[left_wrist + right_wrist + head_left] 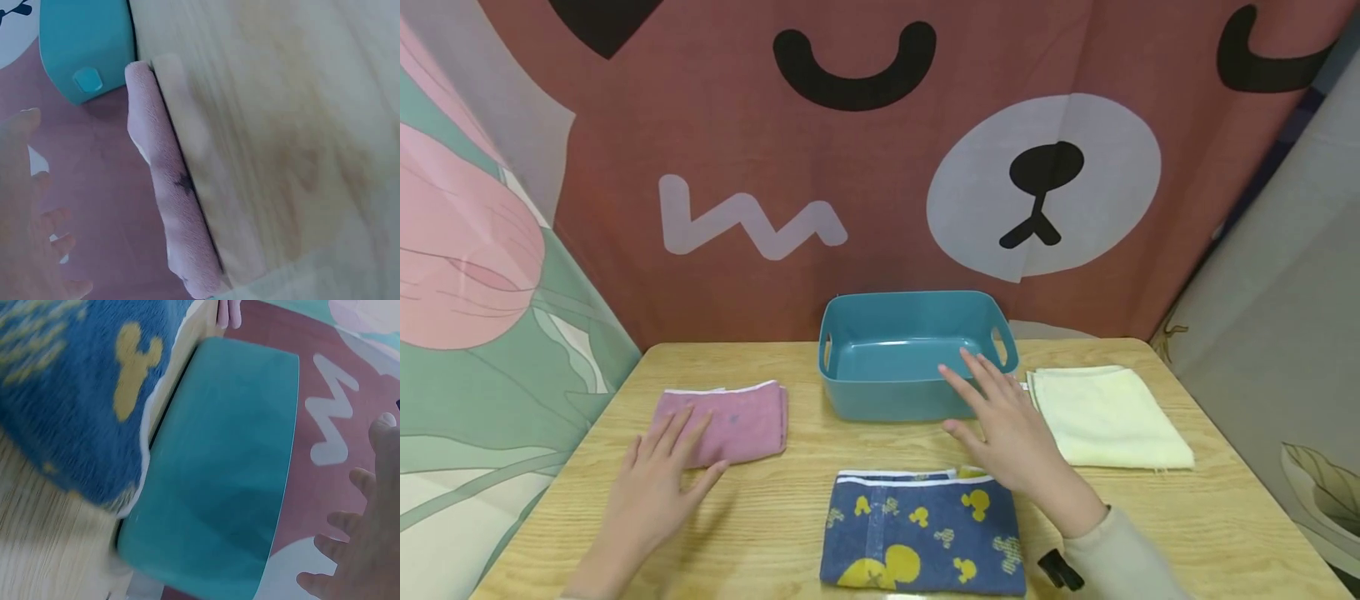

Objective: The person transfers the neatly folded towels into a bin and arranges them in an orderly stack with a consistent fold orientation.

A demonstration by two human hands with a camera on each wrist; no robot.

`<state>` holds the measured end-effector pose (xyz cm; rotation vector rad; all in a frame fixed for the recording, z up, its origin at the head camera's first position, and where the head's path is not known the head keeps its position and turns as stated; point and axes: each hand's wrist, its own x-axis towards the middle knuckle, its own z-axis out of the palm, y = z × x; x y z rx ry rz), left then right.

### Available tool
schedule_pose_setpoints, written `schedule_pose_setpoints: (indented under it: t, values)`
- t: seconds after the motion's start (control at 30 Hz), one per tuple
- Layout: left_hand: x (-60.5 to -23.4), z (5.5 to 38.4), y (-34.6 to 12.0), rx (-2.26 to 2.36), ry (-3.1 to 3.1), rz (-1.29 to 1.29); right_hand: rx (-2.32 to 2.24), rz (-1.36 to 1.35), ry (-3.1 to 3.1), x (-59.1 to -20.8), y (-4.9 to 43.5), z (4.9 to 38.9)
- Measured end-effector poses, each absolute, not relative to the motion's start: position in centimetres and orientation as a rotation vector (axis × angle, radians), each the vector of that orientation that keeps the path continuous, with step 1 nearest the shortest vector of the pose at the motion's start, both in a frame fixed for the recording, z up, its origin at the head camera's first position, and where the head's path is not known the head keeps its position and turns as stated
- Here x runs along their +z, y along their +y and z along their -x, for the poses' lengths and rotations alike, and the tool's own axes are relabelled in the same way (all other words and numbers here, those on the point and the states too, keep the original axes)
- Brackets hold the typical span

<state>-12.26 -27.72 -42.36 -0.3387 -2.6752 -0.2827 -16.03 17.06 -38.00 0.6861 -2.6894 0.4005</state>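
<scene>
My left hand (651,487) reaches over the near left corner of a folded pink towel (741,425), fingers spread and straight. In the left wrist view the hand (28,212) shows apart from the pink towel (165,169), which has a dark star on it. My right hand (1003,425), fingers spread and holding nothing, hovers by the front right of a teal plastic basket (880,400) with cut-out handles. Below it lies a folded blue towel (940,533) with yellow mouse-head shapes. A folded pale yellow towel (1108,417) lies right of the basket.
All the towels and the basket are on a light wooden table (760,525). A reddish-brown bear-print curtain (880,183) hangs right behind it. A small black clip (1061,570) shows beside the right sleeve (1120,554).
</scene>
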Motion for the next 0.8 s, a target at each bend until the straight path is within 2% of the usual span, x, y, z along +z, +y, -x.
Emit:
schedule_pose_setpoints:
  t: [0.8]
  values:
    - [-42.7,12.1,-31.1,-0.392,-2.598,0.351,0.678,-0.94,-2.645,-37.1,10.1,16.4]
